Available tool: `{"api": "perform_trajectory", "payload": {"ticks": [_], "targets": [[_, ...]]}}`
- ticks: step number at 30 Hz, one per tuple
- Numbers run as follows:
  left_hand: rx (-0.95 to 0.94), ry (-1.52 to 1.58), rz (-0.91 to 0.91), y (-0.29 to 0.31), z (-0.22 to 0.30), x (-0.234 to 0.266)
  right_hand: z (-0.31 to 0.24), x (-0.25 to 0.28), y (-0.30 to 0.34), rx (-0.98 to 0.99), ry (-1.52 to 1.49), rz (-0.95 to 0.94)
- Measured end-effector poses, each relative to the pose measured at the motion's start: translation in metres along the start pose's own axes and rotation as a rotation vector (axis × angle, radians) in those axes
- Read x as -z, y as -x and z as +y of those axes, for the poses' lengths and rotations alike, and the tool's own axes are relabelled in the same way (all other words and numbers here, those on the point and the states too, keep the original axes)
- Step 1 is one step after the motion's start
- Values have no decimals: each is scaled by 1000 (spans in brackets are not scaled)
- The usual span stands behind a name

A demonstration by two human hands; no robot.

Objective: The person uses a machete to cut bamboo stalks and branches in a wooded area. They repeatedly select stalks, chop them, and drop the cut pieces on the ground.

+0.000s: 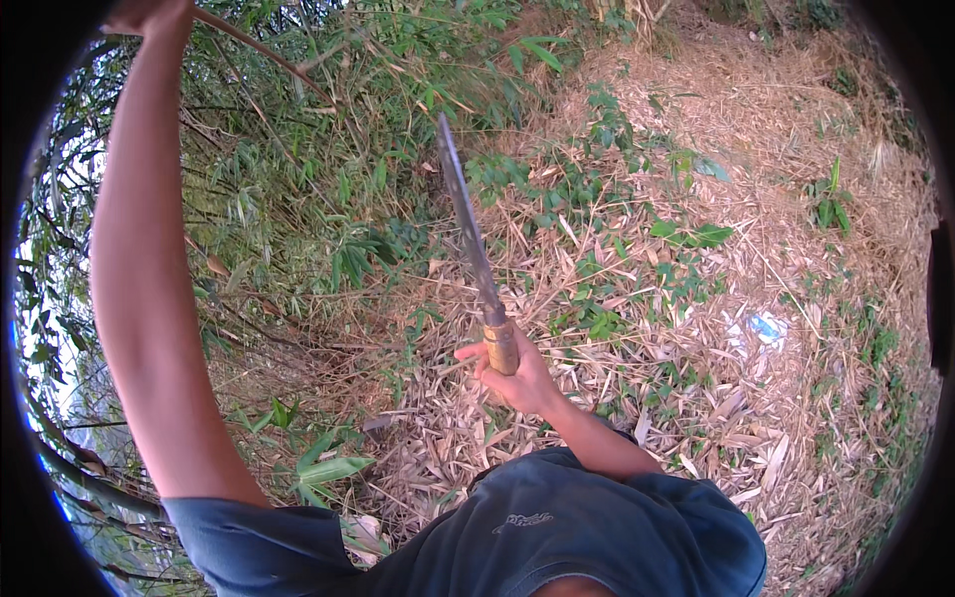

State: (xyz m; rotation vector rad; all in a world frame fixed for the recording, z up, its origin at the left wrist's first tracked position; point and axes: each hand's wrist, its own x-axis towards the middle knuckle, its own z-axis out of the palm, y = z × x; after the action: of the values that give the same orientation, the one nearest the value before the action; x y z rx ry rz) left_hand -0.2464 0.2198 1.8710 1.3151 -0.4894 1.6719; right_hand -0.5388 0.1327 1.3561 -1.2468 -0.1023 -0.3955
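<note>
Machete (468,229) up in the right hand (524,383), and up-left of it the left hand (159,18) seems closed round a stem (261,52), no cut clearly showing yet!

R hand (524,381) w/ tan-handled machete (469,221), L hand (151,16) up at brn stem (261,52)

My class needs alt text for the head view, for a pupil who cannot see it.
A person's right hand holds a long-bladed knife above dry fallen leaves; the raised left hand, partly cut off, is at a brown stem near green foliage.
</note>
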Motion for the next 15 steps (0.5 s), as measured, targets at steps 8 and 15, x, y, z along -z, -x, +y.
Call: {"api": "perform_trajectory", "payload": {"ticks": [8, 15], "targets": [[307, 248, -518, 139, -104, 47, -18, 14, 39, 52, -35, 192], [657, 676, -573, 137, -76, 114, -17, 6, 55, 91, 10, 239]]}}
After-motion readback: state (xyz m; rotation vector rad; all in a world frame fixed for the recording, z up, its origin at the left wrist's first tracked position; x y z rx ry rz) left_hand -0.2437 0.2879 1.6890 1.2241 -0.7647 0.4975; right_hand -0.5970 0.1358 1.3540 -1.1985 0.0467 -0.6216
